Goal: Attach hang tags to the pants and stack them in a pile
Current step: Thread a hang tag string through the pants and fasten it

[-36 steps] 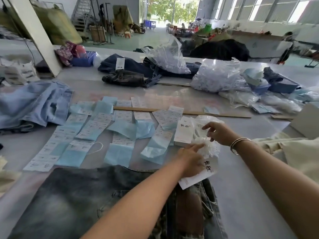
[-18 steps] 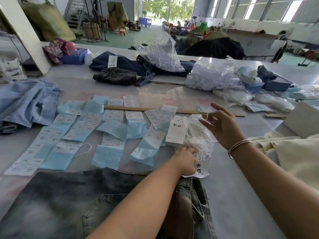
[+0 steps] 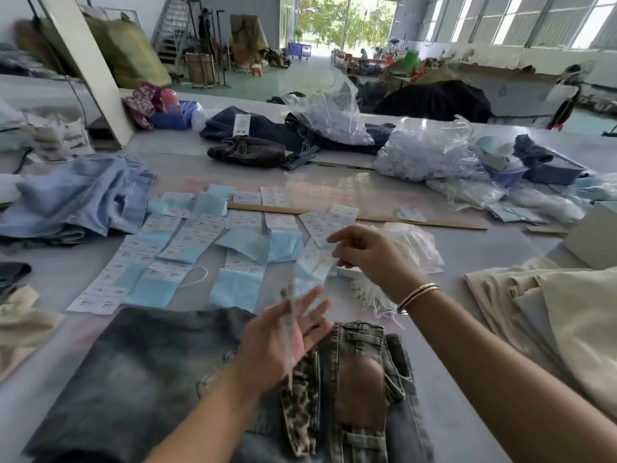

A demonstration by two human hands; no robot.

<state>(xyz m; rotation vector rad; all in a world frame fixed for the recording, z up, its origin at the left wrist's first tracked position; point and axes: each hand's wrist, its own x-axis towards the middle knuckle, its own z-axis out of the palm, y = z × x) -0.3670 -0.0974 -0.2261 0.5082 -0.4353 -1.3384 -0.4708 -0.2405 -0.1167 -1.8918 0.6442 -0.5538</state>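
Dark grey washed jeans (image 3: 150,379) lie at the table's near edge, the waistband with its leopard lining (image 3: 300,416) and brown patch (image 3: 360,392) facing up. Above the waistband, my left hand (image 3: 283,339) is raised palm up and holds a white hang tag (image 3: 289,329), blurred and seen edge-on. My right hand (image 3: 367,255) hovers higher and further back, fingertips pinched as on a thin string that barely shows. Under its wrist lies a bundle of white strings (image 3: 370,292). Rows of blue and white tags (image 3: 187,248) cover the table's middle.
Light blue jeans (image 3: 76,198) are heaped at the left and dark jeans (image 3: 253,148) at the back. Clear plastic bags (image 3: 424,152), blue bins (image 3: 551,168) and a long wooden ruler (image 3: 367,217) lie beyond the tags. Cream fabric (image 3: 551,312) is on the right.
My left hand has lifted off the waistband, carrying the white tag up and turning it on edge. My right hand has drawn away from the string bundle, up and to the left.
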